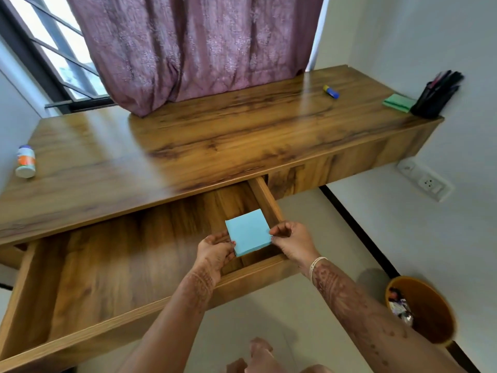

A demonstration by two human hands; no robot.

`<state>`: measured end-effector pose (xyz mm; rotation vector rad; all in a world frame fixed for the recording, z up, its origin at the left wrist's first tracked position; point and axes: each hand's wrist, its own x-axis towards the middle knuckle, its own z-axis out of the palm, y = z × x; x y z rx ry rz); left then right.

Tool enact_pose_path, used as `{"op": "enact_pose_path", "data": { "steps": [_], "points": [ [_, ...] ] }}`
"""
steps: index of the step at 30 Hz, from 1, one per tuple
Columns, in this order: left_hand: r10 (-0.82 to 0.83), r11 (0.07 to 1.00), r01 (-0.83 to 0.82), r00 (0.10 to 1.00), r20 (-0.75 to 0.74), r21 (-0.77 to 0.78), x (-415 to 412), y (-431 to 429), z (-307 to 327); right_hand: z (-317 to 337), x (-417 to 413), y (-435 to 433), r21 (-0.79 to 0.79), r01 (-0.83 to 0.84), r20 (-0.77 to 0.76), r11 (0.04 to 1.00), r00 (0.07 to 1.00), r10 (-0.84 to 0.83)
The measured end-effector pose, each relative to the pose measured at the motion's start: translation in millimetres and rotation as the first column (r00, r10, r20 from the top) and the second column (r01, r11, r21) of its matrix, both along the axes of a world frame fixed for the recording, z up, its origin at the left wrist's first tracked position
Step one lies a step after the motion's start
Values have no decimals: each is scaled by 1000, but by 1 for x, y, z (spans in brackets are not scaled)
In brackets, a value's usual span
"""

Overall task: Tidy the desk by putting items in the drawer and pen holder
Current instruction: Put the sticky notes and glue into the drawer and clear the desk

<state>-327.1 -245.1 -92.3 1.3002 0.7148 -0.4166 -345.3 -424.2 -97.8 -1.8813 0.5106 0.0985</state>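
Gripping a pale blue square pad of sticky notes from both sides: left hand curled round the near-left corner, right hand pinching the right edge. Close together, parted only by the pad itself.

Held low over the right end of the open wooden drawer, just inside the front wall and near the right side wall. Possibly touching the drawer floor already, though hard to tell from this angle. Lying roughly flat and turned a little; square, so no long axis to mind. Directly below the fingers, then, with both hands equally near. Likely nothing left for this item but lowering and letting go.

Left out on the glossy brown wooden desk top:
- a blue and yellow glue stick, lying far back on the right
- a green pad of notes, just beside the black pen holder at the far right end
- a white bottle with an orange label, at the far left edge

Probably a right-hand reach for the glue stick and green pad, and a left-hand reach for the bottle. All three well apart from the drawer's open end.
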Motion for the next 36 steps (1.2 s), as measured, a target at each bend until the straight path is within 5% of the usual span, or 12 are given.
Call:
{"op": "enact_pose_path", "data": {
  "steps": [8, 15, 20, 32, 36],
  "points": [
    [-108, 990, 120, 984, -139, 79, 12, -3, -19, -7, -9, 4, -278, 36, 173, 960, 985, 14],
    [-238, 937, 274, 955, -177, 215, 18, -12, -28, -19, -18, 10, -583, 32, 237, 812, 962, 133],
    [-363, 890, 394, 917, -167, 230, 18, -18, -29, -23, -17, -1, -598, 76, 267, 798, 958, 108],
    [-356, 921, 379, 913, -199, 90, 22, -14, -31, -29, -17, -2, -599, 90, 285, 796, 953, 106],
    [-415, 878, 444, 892, -177, 178, 25, -13, -30, -24, -10, -6, -580, 100, 264, 808, 962, 71]
  ]
}}
